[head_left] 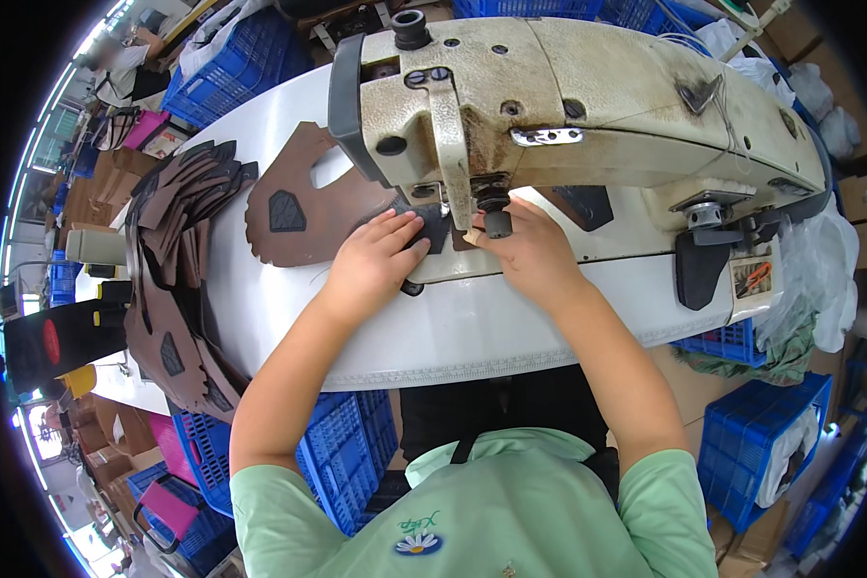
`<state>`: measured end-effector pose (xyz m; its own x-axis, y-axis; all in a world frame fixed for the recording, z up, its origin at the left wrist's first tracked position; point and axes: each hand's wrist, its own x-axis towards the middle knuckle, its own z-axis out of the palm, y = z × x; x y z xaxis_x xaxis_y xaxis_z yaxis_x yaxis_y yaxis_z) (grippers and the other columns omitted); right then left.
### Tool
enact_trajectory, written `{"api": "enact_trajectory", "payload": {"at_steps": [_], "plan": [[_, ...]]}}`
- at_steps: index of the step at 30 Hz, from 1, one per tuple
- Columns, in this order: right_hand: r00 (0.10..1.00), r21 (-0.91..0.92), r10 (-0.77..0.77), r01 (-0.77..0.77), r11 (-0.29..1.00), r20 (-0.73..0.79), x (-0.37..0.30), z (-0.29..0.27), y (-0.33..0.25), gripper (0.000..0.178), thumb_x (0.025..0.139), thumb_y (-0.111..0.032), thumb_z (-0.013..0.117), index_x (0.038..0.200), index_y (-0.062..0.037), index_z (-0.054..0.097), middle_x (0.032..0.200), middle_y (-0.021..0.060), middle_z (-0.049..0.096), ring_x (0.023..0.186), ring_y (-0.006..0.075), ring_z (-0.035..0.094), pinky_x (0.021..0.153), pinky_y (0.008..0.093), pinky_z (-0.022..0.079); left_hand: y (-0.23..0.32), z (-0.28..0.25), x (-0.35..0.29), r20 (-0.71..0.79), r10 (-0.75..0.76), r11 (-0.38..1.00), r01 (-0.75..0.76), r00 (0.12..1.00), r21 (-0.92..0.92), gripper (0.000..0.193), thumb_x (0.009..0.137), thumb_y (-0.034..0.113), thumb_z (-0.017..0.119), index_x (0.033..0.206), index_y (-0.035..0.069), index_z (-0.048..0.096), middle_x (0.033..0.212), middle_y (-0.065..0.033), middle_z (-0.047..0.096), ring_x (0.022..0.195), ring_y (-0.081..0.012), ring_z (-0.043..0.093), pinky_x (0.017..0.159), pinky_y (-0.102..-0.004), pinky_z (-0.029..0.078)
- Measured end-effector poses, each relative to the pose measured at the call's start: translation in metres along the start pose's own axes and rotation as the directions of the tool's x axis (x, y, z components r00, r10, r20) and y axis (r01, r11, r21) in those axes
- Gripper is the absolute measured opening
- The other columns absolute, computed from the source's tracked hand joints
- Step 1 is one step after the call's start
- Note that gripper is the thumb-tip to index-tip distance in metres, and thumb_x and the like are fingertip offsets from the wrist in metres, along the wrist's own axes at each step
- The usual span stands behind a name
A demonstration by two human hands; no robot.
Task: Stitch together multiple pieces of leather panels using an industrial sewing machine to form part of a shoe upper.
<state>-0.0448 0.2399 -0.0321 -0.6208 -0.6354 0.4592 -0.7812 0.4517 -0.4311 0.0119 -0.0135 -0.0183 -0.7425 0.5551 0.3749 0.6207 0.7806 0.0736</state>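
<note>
A brown leather-like piece [294, 197] with black patches and a cut-out lies on the white table, reaching under the head of a beige sewing machine [588, 106]. My left hand [376, 260] rests flat, fingers stretched together, on the black patch [436, 231] left of the needle area. On the other side, my right hand [535, 252] lies with its fingers apart, thumb pointing toward the needle area over a small brown portion. The machine's lower parts partly hide those fingertips. The needle tip is too small to make out.
Several similar brown pieces [173, 231] are heaped at the table's left edge. A dark piece [580, 205] lies behind my right hand, and a black flat piece [700, 272] at the table's right. Blue crates [761, 448] stand around; a ruler strip [453, 366] edges the table.
</note>
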Motion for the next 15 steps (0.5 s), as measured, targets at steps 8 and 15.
{"api": "enact_trajectory", "payload": {"at_steps": [8, 15], "plan": [[0.998, 0.002, -0.033, 0.033, 0.999, -0.05, 0.008, 0.005, 0.012, 0.018, 0.076, -0.003, 0.066, 0.089, -0.012, 0.074, 0.102, 0.002, 0.071, 0.108, 0.0242, 0.063, 0.093, 0.0391, 0.051, 0.006, 0.003, 0.008, -0.002, -0.035, 0.995, 0.035, 0.999, 0.096, 0.029, 0.077, 0.011, 0.06, 0.104, 0.006, 0.071, 0.119, -0.0138, 0.068, 0.114, -0.0281, 0.063, 0.105, -0.0433, 0.047], [0.993, 0.092, 0.085, -0.078, 0.993, -0.077, 0.016, 0.002, 0.013, 0.012, 0.071, -0.001, 0.064, 0.079, -0.008, 0.07, 0.097, 0.0033, 0.07, 0.109, 0.0239, 0.061, 0.092, 0.0349, 0.051, 0.009, 0.005, 0.019, -0.001, -0.109, 0.991, 0.109, 0.994, 0.078, 0.029, 0.077, 0.011, 0.062, 0.104, 0.007, 0.071, 0.112, -0.0086, 0.066, 0.108, -0.0259, 0.062, 0.091, -0.0395, 0.052]]}}
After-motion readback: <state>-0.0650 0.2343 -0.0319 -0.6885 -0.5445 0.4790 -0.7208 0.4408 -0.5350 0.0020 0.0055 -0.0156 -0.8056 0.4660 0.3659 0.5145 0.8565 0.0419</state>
